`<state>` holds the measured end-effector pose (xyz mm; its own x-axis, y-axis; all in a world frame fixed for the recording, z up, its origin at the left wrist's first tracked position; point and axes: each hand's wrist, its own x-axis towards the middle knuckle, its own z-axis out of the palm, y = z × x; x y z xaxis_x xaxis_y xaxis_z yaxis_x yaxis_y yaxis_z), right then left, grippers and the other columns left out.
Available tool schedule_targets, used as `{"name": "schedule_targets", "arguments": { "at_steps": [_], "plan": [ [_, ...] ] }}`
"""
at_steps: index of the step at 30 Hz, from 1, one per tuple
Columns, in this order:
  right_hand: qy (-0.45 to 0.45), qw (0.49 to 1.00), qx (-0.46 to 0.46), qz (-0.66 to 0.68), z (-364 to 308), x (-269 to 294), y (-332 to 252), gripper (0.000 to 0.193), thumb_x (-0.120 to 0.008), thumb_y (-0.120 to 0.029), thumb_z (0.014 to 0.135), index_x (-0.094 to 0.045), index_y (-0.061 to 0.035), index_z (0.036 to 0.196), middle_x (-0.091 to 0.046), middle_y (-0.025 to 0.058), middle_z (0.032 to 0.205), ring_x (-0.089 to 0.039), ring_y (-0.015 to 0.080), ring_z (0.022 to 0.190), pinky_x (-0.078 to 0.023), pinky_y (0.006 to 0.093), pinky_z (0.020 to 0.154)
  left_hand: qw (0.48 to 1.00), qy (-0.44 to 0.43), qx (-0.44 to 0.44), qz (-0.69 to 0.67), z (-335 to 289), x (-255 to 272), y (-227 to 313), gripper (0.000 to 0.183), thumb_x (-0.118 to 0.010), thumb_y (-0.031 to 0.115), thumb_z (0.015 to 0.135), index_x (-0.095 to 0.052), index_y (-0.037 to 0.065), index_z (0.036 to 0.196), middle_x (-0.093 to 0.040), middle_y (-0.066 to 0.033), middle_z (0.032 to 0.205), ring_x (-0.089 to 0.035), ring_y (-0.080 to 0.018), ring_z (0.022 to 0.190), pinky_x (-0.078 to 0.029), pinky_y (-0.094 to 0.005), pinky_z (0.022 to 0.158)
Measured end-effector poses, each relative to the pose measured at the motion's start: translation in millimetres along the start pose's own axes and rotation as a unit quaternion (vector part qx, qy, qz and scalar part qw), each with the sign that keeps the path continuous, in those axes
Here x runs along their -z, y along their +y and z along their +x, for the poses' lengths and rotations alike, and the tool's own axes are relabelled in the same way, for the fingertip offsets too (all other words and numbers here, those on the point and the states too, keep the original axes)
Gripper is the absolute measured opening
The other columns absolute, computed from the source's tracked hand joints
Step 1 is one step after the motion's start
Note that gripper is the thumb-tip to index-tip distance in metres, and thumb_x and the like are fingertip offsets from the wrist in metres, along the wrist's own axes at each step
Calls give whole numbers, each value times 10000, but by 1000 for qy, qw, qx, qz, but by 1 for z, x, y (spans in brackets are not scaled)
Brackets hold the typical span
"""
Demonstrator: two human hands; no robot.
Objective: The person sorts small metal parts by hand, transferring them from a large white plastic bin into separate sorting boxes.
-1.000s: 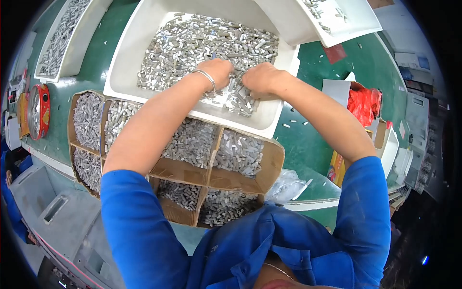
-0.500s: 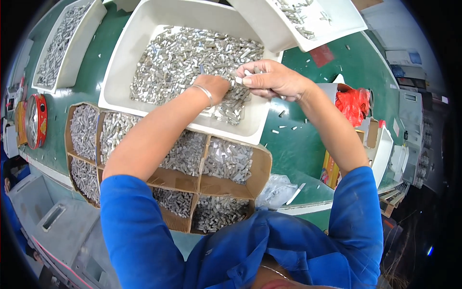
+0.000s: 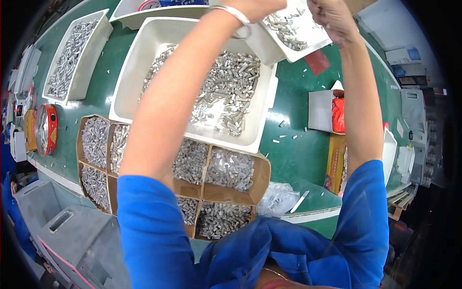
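Both hands are stretched to the top edge of the head view, over a white tray (image 3: 315,46) with a scatter of small grey pieces. My left hand (image 3: 260,6), a bracelet (image 3: 243,21) at its wrist, is cut by the frame edge, so its fingers hardly show. Curled fingers can be made out on my right hand (image 3: 333,20); what lies in them is too small to name. Below the left forearm stands a large white bin (image 3: 126,98), holding a heap of small grey and whitish cylindrical pieces (image 3: 231,79).
Close to me, a divided cardboard box (image 3: 262,178) holds sorted small pieces. A long white bin (image 3: 79,86) and a round red tin (image 3: 52,129) stand left. On the right are a box with a red bag (image 3: 338,115) and loose pieces. A clear plastic bag (image 3: 276,200) lies near the edge.
Both hands have left the heap in the large bin and moved up, away from me, to the tray at the top. More of the table's far side shows now.
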<state>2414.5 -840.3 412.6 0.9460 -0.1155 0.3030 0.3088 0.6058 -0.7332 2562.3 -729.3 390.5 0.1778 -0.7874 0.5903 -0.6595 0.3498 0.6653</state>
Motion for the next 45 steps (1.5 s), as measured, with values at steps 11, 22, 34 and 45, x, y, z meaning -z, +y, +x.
{"name": "schedule_targets", "arguments": {
  "at_steps": [11, 22, 34, 45],
  "plan": [
    [411, 685, -112, -591, -10, -56, 18, 383, -571, -165, 723, -505, -81, 1091, -492, 170, 1095, -460, 229, 1027, -345, 341, 884, 996, 40, -68, 39, -17, -16, -21, 353, -584, 222, 666, -528, 51, 970, -564, -193, 875, -533, -297, 879, -409, -371, 778],
    [116, 737, -194, -638, -30, -36, 144, 118, -467, -48, 709, -543, 19, 770, -547, 88, 690, -503, 162, 619, -394, 273, 567, 868, -450, 74, 196, -175, -10, -54, 202, -565, 212, 689, -579, 103, 858, -552, -60, 902, -525, -228, 898, -445, -336, 734],
    [46, 554, -280, -783, -27, 0, 207, 210, -542, -116, 693, -530, -86, 901, -572, 104, 882, -555, 270, 818, -450, 366, 674, 834, -466, 199, 219, -177, 10, -64, 164, -504, 181, 721, -559, 74, 832, -591, -142, 777, -567, -291, 751, -446, -379, 705],
    [36, 455, -312, -833, -22, 5, 213, 172, -468, -119, 731, -567, -64, 860, -588, 124, 890, -571, 256, 860, -459, 359, 704, 834, -519, 75, 170, -186, -18, -51, 175, -507, 156, 744, -510, 105, 911, -588, -100, 784, -567, -271, 761, -440, -372, 652]
  ]
}}
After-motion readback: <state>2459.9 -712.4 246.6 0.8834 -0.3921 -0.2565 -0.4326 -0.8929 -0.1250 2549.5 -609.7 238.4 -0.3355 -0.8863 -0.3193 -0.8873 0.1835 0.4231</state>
